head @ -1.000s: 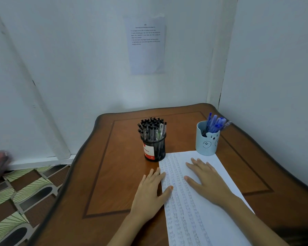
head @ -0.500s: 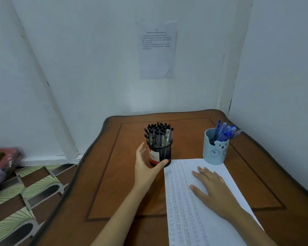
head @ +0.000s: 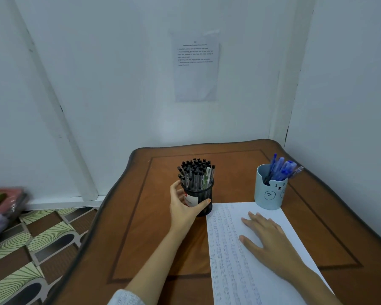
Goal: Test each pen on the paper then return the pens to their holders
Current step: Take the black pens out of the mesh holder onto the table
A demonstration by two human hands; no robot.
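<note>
Pens w/ black caps point(head: 196, 172) stand packed upright in the black mesh holder point(head: 199, 198), centre of frame, on the wooden surface point(head: 141, 216). My left hand point(head: 184, 209) has its grip wrapped round the holder's lower half: thumb on the near right side, fingers curled round the left/back, so it's closed on the holder, not on any pen. My right hand point(head: 271, 238) lies flat, fingers spread, palm down on the paper point(head: 233, 271), lower right of frame, holding nothing. Sheet already carries rows of small test marks.

Key relation: pens' long axis is vertical, caps sticking up right above my left grip, up and left of the right hand. Left is nearer but busy steadying the holder, so I'd guess the right hand reaches up-left to pull one pen straight up.

Blue pens point(head: 279, 168) lean in the light blue bear cup point(head: 269, 194), right of centre, just beyond the paper's top edge.
</note>
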